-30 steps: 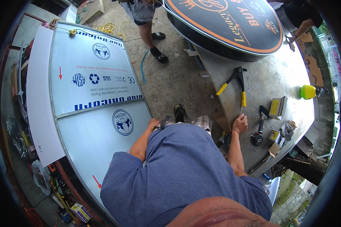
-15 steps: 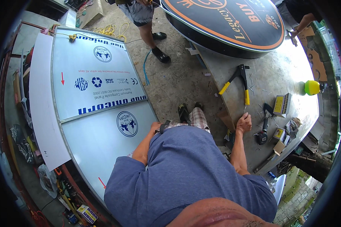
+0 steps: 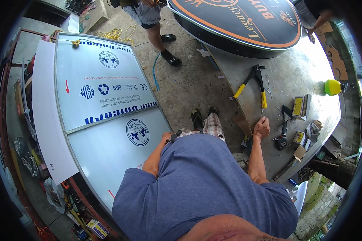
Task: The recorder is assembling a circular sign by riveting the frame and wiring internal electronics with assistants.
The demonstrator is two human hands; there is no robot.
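Note:
My right hand [image 3: 262, 128] is over the near left part of the metal-topped table [image 3: 275, 158]. Its fingers are pinched on a thin silver rivet [image 3: 262, 113], close to the end of one yellow handle. That handle belongs to a hand riveter [image 3: 255, 82] with black arms, lying spread on the table. Several loose rivets [image 3: 269, 90] are scattered to its right. My left hand [image 3: 166, 137] is low by my waist, near the edge of a light blue panel [image 3: 98, 150]. Its fingers are mostly hidden, and a dark strap [image 3: 174, 136] is next to it.
A large round black sign [image 3: 245, 24] covers the table's far end. A cordless drill [image 3: 282, 130], yellow boxes [image 3: 301, 106] and a green-yellow bulb-shaped thing [image 3: 332, 87] are at the right. One person [image 3: 147, 18] stands beyond; another person's hand [image 3: 311, 32] is beside the sign.
The view has shifted slightly. My right hand keeps its place by the riveter's handle end, and my left hand stays at my waist.

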